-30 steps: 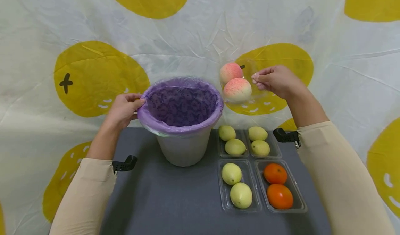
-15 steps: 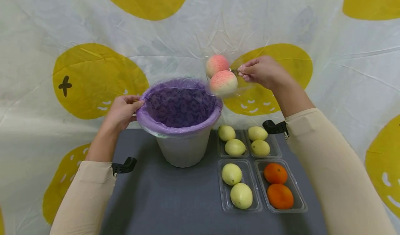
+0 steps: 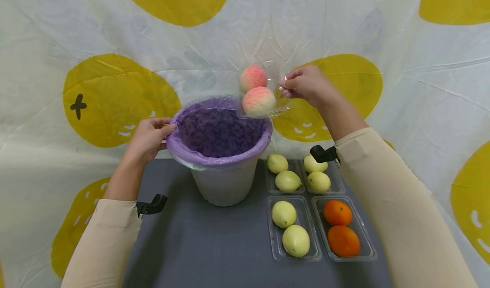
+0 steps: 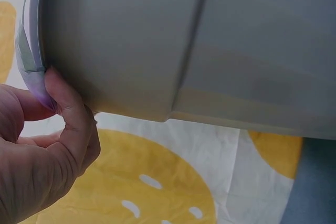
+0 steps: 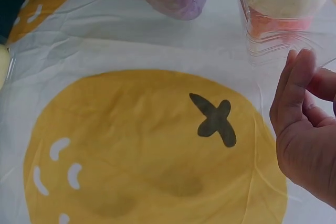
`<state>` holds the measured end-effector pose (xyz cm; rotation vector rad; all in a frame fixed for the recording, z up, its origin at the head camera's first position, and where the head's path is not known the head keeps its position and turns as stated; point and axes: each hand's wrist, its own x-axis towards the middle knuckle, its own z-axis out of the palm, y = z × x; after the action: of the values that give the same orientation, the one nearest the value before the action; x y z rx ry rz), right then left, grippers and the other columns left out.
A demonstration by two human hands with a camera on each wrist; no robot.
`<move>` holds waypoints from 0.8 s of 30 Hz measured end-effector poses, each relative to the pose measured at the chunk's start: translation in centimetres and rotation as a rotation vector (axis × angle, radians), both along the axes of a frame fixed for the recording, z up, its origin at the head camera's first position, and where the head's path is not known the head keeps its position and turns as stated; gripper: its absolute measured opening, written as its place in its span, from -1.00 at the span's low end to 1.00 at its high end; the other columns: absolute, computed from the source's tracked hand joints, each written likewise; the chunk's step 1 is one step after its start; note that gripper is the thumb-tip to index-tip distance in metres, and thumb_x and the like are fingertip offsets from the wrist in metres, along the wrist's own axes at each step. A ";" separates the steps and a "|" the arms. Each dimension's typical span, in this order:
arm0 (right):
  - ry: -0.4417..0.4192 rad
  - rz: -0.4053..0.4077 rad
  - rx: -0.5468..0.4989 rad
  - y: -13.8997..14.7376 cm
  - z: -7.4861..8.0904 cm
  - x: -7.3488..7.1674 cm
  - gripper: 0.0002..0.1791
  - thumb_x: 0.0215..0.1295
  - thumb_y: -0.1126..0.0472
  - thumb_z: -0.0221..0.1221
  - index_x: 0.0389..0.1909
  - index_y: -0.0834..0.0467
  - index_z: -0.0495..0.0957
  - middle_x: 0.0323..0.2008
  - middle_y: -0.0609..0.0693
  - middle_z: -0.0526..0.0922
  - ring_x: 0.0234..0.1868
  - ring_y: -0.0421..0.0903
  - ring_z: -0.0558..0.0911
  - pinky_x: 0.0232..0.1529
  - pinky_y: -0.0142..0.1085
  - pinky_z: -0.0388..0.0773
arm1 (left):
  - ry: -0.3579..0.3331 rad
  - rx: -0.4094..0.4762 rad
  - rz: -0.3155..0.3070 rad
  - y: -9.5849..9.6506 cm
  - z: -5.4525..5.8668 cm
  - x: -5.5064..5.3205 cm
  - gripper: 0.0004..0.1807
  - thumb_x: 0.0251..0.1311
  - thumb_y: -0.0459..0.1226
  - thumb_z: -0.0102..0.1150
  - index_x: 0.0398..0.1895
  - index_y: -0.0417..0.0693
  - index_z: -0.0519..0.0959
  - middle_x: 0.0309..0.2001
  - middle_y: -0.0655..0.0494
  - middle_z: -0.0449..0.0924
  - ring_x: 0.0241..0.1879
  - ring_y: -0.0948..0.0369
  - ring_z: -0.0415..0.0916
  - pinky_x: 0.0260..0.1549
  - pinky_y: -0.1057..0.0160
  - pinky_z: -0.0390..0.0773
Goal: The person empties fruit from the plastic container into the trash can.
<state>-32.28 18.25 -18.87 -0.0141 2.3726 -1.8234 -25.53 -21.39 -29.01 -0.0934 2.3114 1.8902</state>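
Observation:
In the head view my left hand (image 3: pixel 147 138) pinches the left rim of a pale bin (image 3: pixel 226 183) lined with a purple bag (image 3: pixel 220 154). The left wrist view shows thumb and fingers on either side of that rim. My right hand (image 3: pixel 304 86) pinches the right edge of a clear plastic tray (image 3: pixel 281 103). Two pink-and-cream peaches (image 3: pixel 259 101) sit in the tray, one behind the other. The tray is held up, overlapping the bin's back right rim in the head view. In the right wrist view, fingertips (image 5: pixel 305 59) meet the tray's thin edge.
Right of the bin, on the dark grey table (image 3: pixel 206 249), stand several clear trays. Two at the back hold lemons (image 3: pixel 288 181); the front left one holds pale yellow round fruit (image 3: pixel 295 240). Orange fruit (image 3: pixel 343 240) fills the front right one. A patterned cloth (image 3: pixel 214 45) hangs behind.
My right hand has carried the tray of peaches leftward and slightly up, from right of the bin to over its back right rim. My left hand has stayed on the bin's rim.

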 end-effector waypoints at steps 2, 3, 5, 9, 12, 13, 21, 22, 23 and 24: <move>0.000 -0.005 0.025 -0.4 0.1 -0.1 -0.85 0.44 0.33 0.24 -0.11 0.35 0.55 -0.49 -0.03 0.69 -0.49 -0.20 0.61 -0.39 -0.48 0.67 | -0.002 -0.002 0.004 0.0 0.1 0.0 -0.35 0.59 -0.19 -0.01 0.61 -0.26 0.14 0.14 0.09 0.36 -0.23 0.37 0.60 -0.22 0.39 0.72; 0.004 -0.002 0.041 -0.6 0.2 -0.2 -0.85 0.44 0.33 0.24 -0.11 0.35 0.55 -0.48 -0.03 0.69 -0.48 -0.20 0.61 -0.39 -0.48 0.67 | -0.002 -0.004 0.004 0.0 0.1 0.0 -0.35 0.59 -0.20 -0.01 0.60 -0.25 0.14 0.15 0.08 0.36 -0.23 0.37 0.60 -0.21 0.39 0.72; 0.013 0.006 0.069 -0.9 0.3 -0.3 -0.85 0.44 0.32 0.24 -0.12 0.35 0.57 -0.47 -0.02 0.69 -0.47 -0.19 0.61 -0.37 -0.47 0.67 | -0.002 -0.009 0.007 0.0 0.1 0.0 -0.36 0.59 -0.19 -0.01 0.60 -0.25 0.15 0.17 0.07 0.36 -0.22 0.36 0.60 -0.21 0.39 0.72; 0.055 0.019 0.116 -1.7 0.6 -0.5 -0.81 0.44 0.30 0.26 -0.11 0.38 0.58 -0.47 -0.02 0.68 -0.47 -0.18 0.62 -0.32 -0.44 0.70 | 0.000 -0.015 0.009 0.0 0.2 -0.1 -0.36 0.59 -0.18 -0.01 0.60 -0.25 0.16 0.19 0.06 0.36 -0.21 0.34 0.59 -0.20 0.39 0.72; 0.090 0.025 0.154 -2.3 0.7 -0.6 -0.80 0.44 0.31 0.25 -0.09 0.41 0.58 -0.47 -0.04 0.66 -0.49 -0.20 0.64 -0.30 -0.42 0.72 | 0.002 -0.015 0.013 0.0 0.2 -0.1 -0.36 0.59 -0.18 0.00 0.60 -0.25 0.16 0.17 0.06 0.36 -0.22 0.34 0.58 -0.21 0.40 0.72; 0.100 0.025 0.161 -2.5 0.8 -0.5 -0.80 0.44 0.32 0.25 -0.09 0.41 0.58 -0.47 -0.04 0.66 -0.49 -0.21 0.64 -0.31 -0.41 0.72 | 0.001 -0.013 0.013 0.1 0.2 -0.1 -0.36 0.59 -0.19 -0.01 0.60 -0.25 0.16 0.16 0.07 0.37 -0.23 0.34 0.58 -0.22 0.40 0.72; 0.138 0.025 0.188 -3.4 0.9 -0.6 -0.86 0.42 0.36 0.25 -0.19 0.41 0.60 -0.53 -0.04 0.64 -0.56 -0.24 0.65 -0.44 -0.45 0.67 | -0.007 0.000 0.005 0.1 0.1 -0.2 -0.35 0.59 -0.19 -0.01 0.61 -0.24 0.14 0.13 0.08 0.36 -0.26 0.36 0.59 -0.23 0.41 0.72; 0.142 0.028 0.185 -3.5 0.9 -0.6 -0.87 0.42 0.38 0.25 -0.20 0.41 0.60 -0.54 -0.04 0.64 -0.57 -0.24 0.65 -0.45 -0.45 0.67 | -0.010 -0.001 0.005 0.1 0.0 -0.2 -0.35 0.59 -0.20 -0.01 0.61 -0.24 0.14 0.13 0.08 0.36 -0.26 0.36 0.59 -0.23 0.41 0.72; 0.146 0.029 0.184 -3.5 0.9 -0.6 -0.89 0.41 0.39 0.25 -0.22 0.41 0.60 -0.54 -0.03 0.64 -0.57 -0.23 0.65 -0.45 -0.45 0.66 | -0.012 0.000 0.005 0.1 0.0 -0.3 -0.35 0.59 -0.20 -0.02 0.61 -0.24 0.13 0.13 0.08 0.36 -0.26 0.36 0.59 -0.24 0.41 0.72; 0.150 0.031 0.181 -3.6 0.8 -0.6 -0.90 0.41 0.40 0.24 -0.23 0.41 0.60 -0.53 -0.03 0.63 -0.57 -0.23 0.65 -0.45 -0.44 0.67 | -0.014 0.000 0.007 0.1 0.0 -0.3 -0.35 0.59 -0.20 -0.02 0.61 -0.24 0.13 0.13 0.08 0.36 -0.27 0.36 0.59 -0.24 0.41 0.72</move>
<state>-32.92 14.67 -18.07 -0.1724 2.6159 -1.6408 -25.81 -21.31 -29.02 -0.1144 2.3047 1.8870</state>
